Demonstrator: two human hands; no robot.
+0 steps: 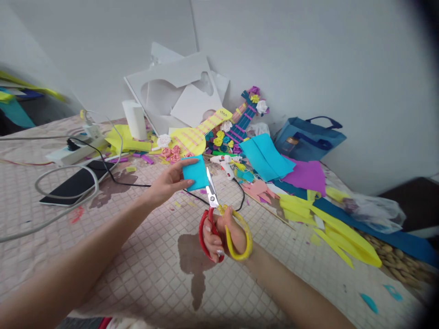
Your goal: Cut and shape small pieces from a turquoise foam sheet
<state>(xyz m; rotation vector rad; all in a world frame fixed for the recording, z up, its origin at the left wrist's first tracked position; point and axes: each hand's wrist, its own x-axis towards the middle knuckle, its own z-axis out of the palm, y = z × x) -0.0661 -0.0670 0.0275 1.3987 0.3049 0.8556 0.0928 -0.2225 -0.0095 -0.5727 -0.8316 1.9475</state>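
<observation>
Holding turquoise square (196,174), red-and-yellow scissors (213,200)

Forearms (92,251) partly out of frame

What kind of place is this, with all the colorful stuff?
It looks like a craft table, maybe at home. You can see scissors, a white glue gun, and a yellow paper-like guitar with bright flowers around it.
</observation>
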